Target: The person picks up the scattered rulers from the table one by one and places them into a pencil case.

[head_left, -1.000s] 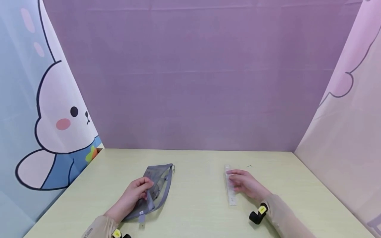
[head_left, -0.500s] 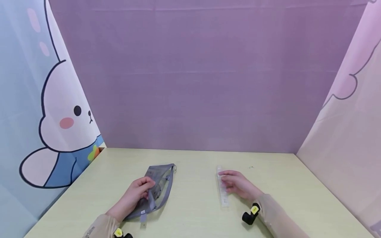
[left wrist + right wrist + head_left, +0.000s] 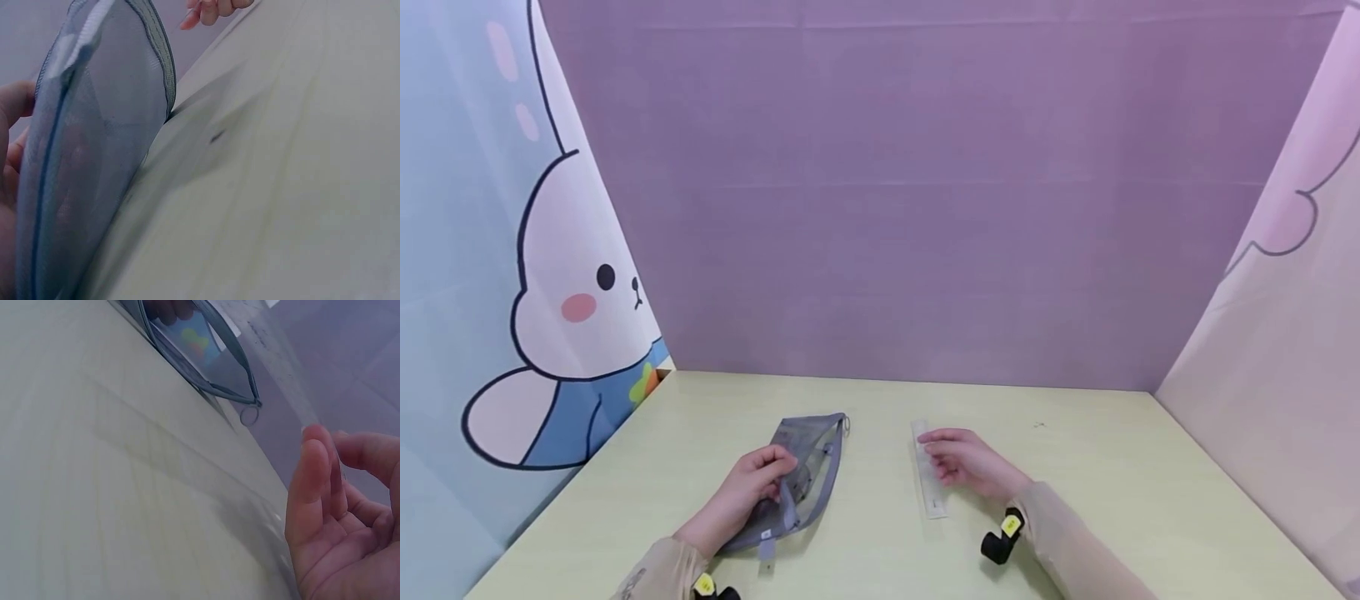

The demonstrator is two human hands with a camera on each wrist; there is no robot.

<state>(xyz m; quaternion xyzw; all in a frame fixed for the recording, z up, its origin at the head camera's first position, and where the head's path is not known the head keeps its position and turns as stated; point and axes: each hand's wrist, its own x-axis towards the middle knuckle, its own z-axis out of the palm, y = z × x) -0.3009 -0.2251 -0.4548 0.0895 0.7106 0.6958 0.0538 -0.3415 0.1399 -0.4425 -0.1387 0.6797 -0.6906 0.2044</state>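
A grey mesh zipper pouch [image 3: 805, 437] stands on the table with its zippered mouth gaping toward the right. My left hand [image 3: 751, 487] pinches one side of that mouth; thumb and fingers show behind the mesh [image 3: 119, 87] in the left wrist view. To the right, my right hand [image 3: 967, 463] holds a clear plastic ruler [image 3: 931, 493] between thumb and fingers, lengthwise away from me. In the right wrist view the ruler [image 3: 281, 365] extends up from the fingertips, past the pouch's ringed zipper end [image 3: 250, 400]. A gap separates ruler and pouch in the head view.
The pale wooden table [image 3: 865, 550] reaches back to a purple cloth wall [image 3: 887, 208]. A cartoon rabbit curtain [image 3: 580, 250] borders the left side, and a pink-white curtain [image 3: 1285, 333] the right. A small dark mark [image 3: 1038, 425] lies toward the back right.
My right hand has carried the ruler leftward, closer to the pouch. The left hand keeps its hold on the pouch, and the head view has turned slightly.
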